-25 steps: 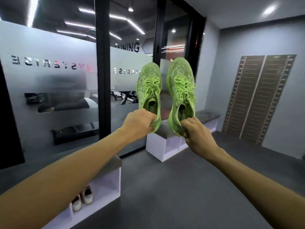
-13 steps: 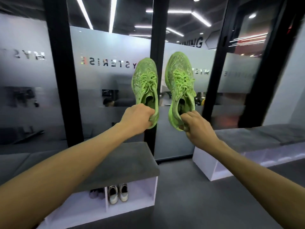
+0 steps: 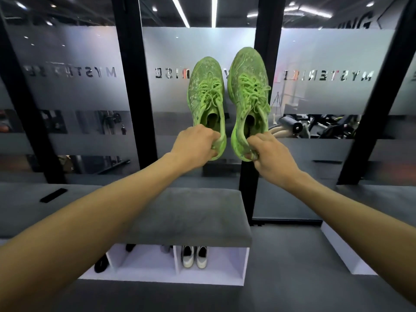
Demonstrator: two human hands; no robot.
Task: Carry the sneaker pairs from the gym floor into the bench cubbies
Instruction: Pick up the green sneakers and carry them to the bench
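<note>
Left hand: curled round heel of left sneaker, fingers closed tight on the collar; shoe held up at arm's length, toe pointing up.
Right hand: pinching heel of right sneaker, thumb and fingers closed on the back rim; toe up, slightly higher than its mate.
Sneakers: bright green, laced, side by side with a narrow gap between, not touching; both in the air in front of the glass wall, well above the counter.
Counter: grey padded top, right front corner just below the right forearm; white cubbies open underneath along the front.
Right cubby: holds white shoes, heels outward, toward its left side; bare room beside them on the right.
Middle cubby: mostly open floor; something dark at the back, too hidden to tell.
Left cubby: dark shoe at its mouth, partly behind the left forearm.
Open room: grey floor between the counter and a second counter at right.
Counter top, far left: flat black object lying near the glass.
</note>
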